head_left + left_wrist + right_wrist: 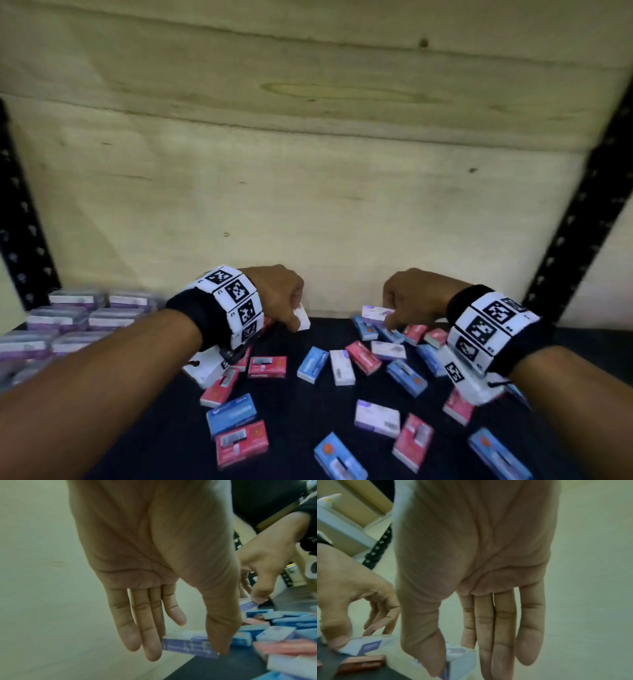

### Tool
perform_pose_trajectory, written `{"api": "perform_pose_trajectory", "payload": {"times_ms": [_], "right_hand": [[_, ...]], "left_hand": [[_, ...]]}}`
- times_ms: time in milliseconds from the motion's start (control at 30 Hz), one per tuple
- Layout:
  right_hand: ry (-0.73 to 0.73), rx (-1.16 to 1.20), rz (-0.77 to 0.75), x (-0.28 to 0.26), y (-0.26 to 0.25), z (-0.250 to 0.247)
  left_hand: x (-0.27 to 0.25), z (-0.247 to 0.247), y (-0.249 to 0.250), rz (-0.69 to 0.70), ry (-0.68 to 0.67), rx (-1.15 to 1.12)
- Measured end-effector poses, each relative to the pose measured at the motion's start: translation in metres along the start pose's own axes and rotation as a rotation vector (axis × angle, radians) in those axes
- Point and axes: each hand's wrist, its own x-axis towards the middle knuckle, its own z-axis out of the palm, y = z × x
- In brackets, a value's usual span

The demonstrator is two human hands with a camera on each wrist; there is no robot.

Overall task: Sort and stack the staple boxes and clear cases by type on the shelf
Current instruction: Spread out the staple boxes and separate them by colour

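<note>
Small red, blue and white staple boxes lie scattered on the dark shelf (301, 411). My left hand (296, 313) (188, 653) pinches a white and purple staple box (304, 320) (187, 644) between thumb and fingers at the back of the shelf, near the wall. My right hand (390, 313) (460, 669) pinches another white and purple box (374, 313) (462, 655) the same way, at the back edge of the right-hand pile. Clear cases (68, 318) with purple labels stand stacked in rows at the far left.
A pale wooden back wall (308, 188) closes the shelf behind both hands. Black perforated uprights (579, 222) frame the left and right sides. Red boxes (267, 366) and blue boxes (312, 364) lie loose between my forearms.
</note>
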Motion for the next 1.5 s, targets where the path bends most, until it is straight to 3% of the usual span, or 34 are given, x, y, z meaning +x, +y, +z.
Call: {"api": "perform_pose_trajectory", "payload": {"times_ms": [300, 567, 1100, 1500], "right_hand": [[-0.079, 0.056, 0.427, -0.072, 0.137, 0.031], [-0.092, 0.163, 0.55, -0.086, 0.191, 0.055], [-0.122, 0.476, 0.614, -0.07, 0.225, 0.071], [-0.112, 0.29, 0.586, -0.056, 0.225, 0.072]], "left_hand": [[0.051, 0.009, 0.147, 0.331, 0.056, -0.082], [0.086, 0.014, 0.237, 0.463, 0.071, -0.091], [0.137, 0.036, 0.287, 0.496, 0.069, -0.069], [0.145, 0.03, 0.292, 0.501, 0.029, -0.047]]}}
